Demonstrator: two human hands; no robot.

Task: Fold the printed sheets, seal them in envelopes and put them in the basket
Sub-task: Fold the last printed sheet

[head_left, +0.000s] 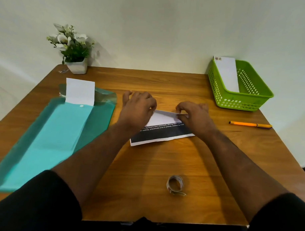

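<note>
At table centre | left hand (140, 108) and right hand (193, 115) | each grip pinching printed sheet's (162, 133) folded edge

Wood-grain table (146, 167) with soft sheen, matt paper sheet (162, 131) with dark print, glossy translucent teal plastic folder (96, 120), green perforated plastic basket (249, 87), white paper envelope (227, 73), shiny tape roll (175, 184)
</note>
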